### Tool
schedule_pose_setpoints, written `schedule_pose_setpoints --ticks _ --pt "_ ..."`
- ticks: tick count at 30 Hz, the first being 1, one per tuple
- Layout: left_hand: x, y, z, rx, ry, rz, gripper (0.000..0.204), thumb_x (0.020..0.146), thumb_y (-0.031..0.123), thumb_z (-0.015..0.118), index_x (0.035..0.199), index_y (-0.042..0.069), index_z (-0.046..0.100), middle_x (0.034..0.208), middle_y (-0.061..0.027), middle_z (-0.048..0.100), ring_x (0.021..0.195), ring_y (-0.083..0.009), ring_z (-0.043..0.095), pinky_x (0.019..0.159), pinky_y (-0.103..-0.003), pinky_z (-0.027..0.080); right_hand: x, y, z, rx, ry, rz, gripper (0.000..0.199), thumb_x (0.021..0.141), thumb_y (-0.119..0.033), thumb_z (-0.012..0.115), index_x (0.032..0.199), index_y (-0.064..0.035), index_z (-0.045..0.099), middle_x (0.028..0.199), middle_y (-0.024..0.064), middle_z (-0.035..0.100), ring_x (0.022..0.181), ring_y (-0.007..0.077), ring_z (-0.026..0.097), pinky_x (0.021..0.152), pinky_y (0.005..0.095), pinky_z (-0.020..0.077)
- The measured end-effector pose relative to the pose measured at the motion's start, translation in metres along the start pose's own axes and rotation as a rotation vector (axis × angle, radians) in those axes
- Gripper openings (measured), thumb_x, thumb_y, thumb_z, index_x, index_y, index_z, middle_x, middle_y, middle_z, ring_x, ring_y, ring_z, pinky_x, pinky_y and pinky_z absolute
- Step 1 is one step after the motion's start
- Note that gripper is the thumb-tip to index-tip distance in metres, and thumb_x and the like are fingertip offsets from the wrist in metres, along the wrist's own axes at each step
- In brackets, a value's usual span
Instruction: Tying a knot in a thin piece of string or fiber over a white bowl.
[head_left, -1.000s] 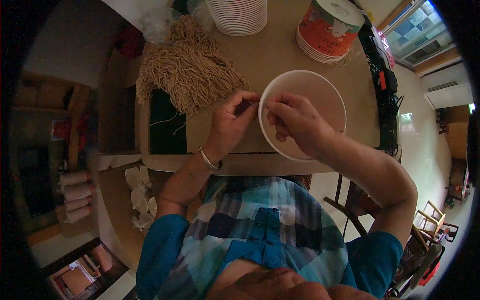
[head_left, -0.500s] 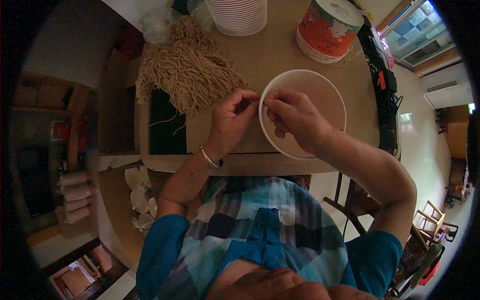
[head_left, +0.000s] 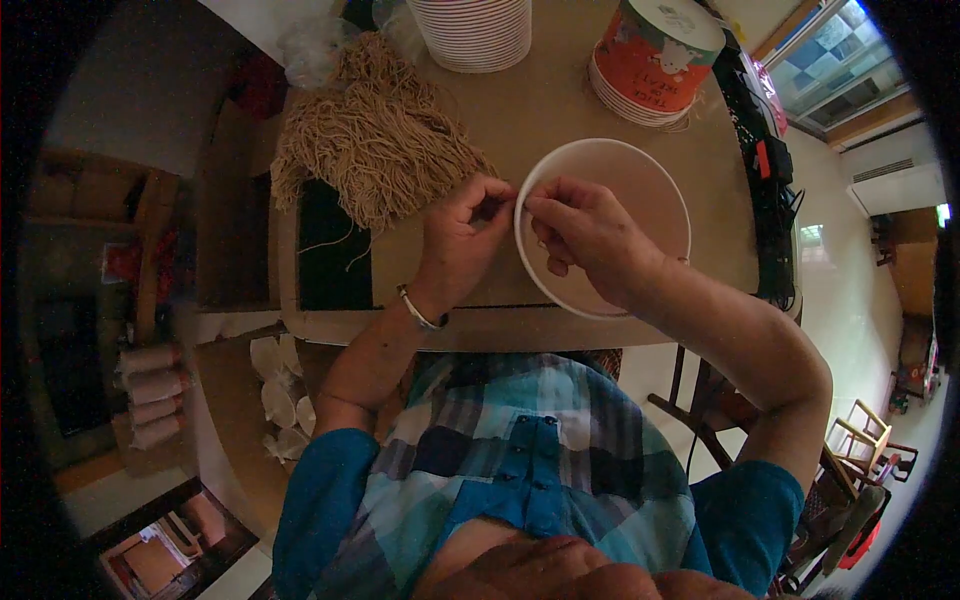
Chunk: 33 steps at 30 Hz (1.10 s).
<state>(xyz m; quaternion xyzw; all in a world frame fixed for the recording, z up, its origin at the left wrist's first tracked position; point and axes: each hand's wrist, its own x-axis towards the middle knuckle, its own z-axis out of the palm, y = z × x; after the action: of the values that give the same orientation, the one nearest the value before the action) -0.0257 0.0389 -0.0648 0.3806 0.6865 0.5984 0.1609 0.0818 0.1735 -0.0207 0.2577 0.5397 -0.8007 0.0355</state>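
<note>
A round white bucket (head_left: 640, 190) stands with its mouth up on the table, right in front of me. At the left part of its rim my two hands meet. My left hand (head_left: 462, 230) is closed in a pinch against the outside of the wall. My right hand (head_left: 592, 225) reaches over the bucket's mouth, thumb and forefinger pinched together at the inner side of the rim. What lies between the fingertips of either hand is too small to make out. Just beyond my left hand lies a heap of tan cords (head_left: 375, 135), several loose ends trailing toward me.
A tall nested stack of white buckets (head_left: 472, 35) stands at the back. To the back right is a stack of upturned orange and green printed buckets (head_left: 655, 70). A black power strip with cables (head_left: 775, 200) runs along the table's right edge. Clear plastic bags (head_left: 315, 50) lie back left.
</note>
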Motion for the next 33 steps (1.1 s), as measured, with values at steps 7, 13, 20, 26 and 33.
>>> schedule_pose_setpoints --ticks 7,13,20,26,33 --pt "-0.002 -0.003 0.001 -0.013 0.019 0.0 0.008 0.087 0.004 0.062 0.095 0.002 0.063 0.085 -0.0024 0.063 0.075 -0.0075 0.06 0.068 -0.023 0.049 0.0 0.0 -0.001 0.018 -0.021 -0.012 0.012 0.092 -0.017 0.057 0.092 -0.0056 0.056 0.069 0.0008 0.05 0.051 0.0085 0.044 0.046 0.025 0.0392" --pt "-0.004 0.003 0.005 -0.072 0.074 -0.05 0.01 0.087 0.001 0.061 0.096 0.002 0.063 0.086 -0.0037 0.063 0.077 -0.0099 0.06 0.069 -0.024 0.05 0.002 0.004 -0.002 0.052 -0.03 -0.028 0.01 0.092 -0.016 0.057 0.092 -0.0056 0.056 0.069 0.0008 0.051 0.051 0.0086 0.044 0.046 0.025 0.0391" --pt "-0.004 -0.003 -0.001 0.155 0.021 0.18 0.017 0.083 -0.002 0.062 0.098 0.004 0.062 0.088 -0.0068 0.062 0.081 -0.017 0.062 0.071 -0.028 0.049 0.001 -0.001 0.0 -0.001 -0.006 -0.008 0.01 0.092 -0.015 0.057 0.092 -0.0058 0.056 0.07 0.0006 0.051 0.051 0.0084 0.045 0.046 0.0245 0.0395" --pt "-0.002 -0.001 -0.003 0.321 0.048 0.372 0.019 0.079 -0.003 0.064 0.095 0.005 0.058 0.088 -0.0107 0.061 0.078 -0.0231 0.063 0.068 -0.03 0.05 0.0 -0.002 0.003 -0.086 0.02 -0.045 0.009 0.092 -0.014 0.056 0.092 -0.0053 0.056 0.07 0.0004 0.052 0.051 0.0074 0.047 0.044 0.023 0.0404" --pt "-0.005 -0.004 0.0 0.312 0.051 0.283 0.019 0.08 -0.001 0.065 0.096 0.004 0.058 0.086 -0.0085 0.061 0.076 -0.0193 0.063 0.067 -0.029 0.051 0.001 0.0 0.0 -0.072 -0.011 -0.043 0.008 0.091 -0.013 0.056 0.093 -0.0046 0.056 0.071 0.0002 0.052 0.053 0.0069 0.048 0.046 0.0233 0.0417"
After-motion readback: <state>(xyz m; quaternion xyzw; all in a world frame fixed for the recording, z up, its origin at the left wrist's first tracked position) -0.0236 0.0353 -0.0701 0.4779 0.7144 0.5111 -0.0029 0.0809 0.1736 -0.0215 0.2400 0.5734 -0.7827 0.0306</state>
